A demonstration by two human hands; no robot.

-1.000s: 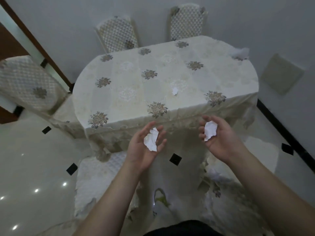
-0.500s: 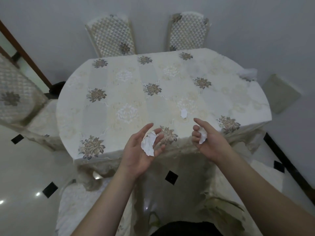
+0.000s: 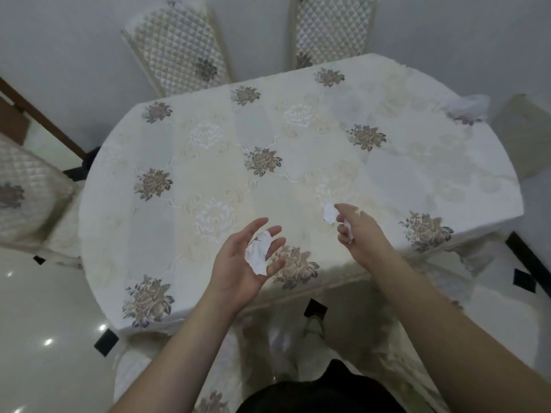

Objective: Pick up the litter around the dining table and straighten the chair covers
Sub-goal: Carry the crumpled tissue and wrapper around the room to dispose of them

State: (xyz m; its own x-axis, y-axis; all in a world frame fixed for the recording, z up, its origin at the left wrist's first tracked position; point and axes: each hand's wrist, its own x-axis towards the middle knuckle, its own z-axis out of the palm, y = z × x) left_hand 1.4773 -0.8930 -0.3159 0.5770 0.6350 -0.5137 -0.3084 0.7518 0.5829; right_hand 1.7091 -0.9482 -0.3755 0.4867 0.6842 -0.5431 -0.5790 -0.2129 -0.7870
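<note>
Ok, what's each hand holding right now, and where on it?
Left hand cradles a paper scrap across its fingers. Right hand has crumpled paper tucked under its curled fingers.

Bare forearms, no sleeves; dark garment [image 3: 322, 394] at the torso.
</note>
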